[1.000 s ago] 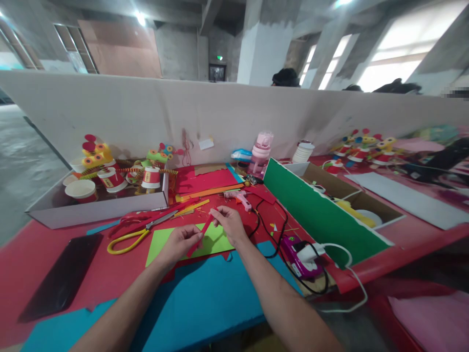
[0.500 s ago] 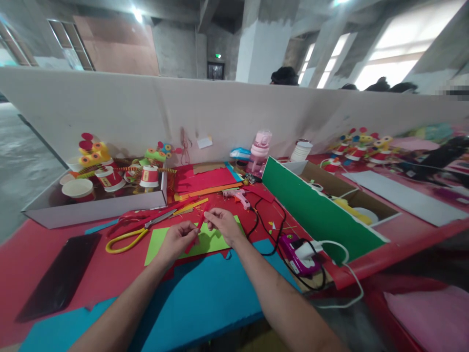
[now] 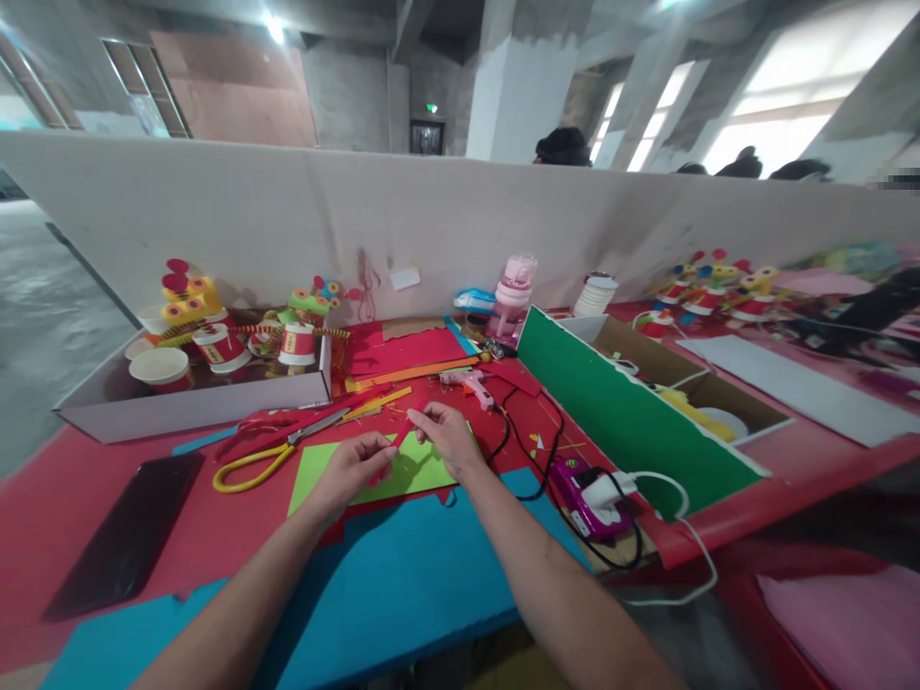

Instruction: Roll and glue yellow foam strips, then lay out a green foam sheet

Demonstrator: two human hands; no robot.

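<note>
A narrow red paper strip [image 3: 403,433] slants between my two hands. My left hand [image 3: 357,467] pinches its lower end, and my right hand [image 3: 443,433] pinches it near the upper end. Beneath them lies a lime-green sheet of paper [image 3: 309,476] on the red tabletop. Scissors with yellow handles [image 3: 255,470] rest to the left of my left hand, blades pointing up and right. A pink glue gun [image 3: 471,385] lies just beyond my right hand. Blue sheets [image 3: 431,575] cover the near edge under my forearms.
On the left stand a white box [image 3: 201,407] of decorated paper cups and a black phone [image 3: 126,532]. To the right are a green-sided box [image 3: 625,412] and a purple power strip [image 3: 586,498] with cords. A pink bottle [image 3: 513,297] stands near the white partition [image 3: 251,211].
Both hands keep their pinch on the red strip, which now slants a little more toward the right. The whole view has shifted slightly; other things stay where they were.
</note>
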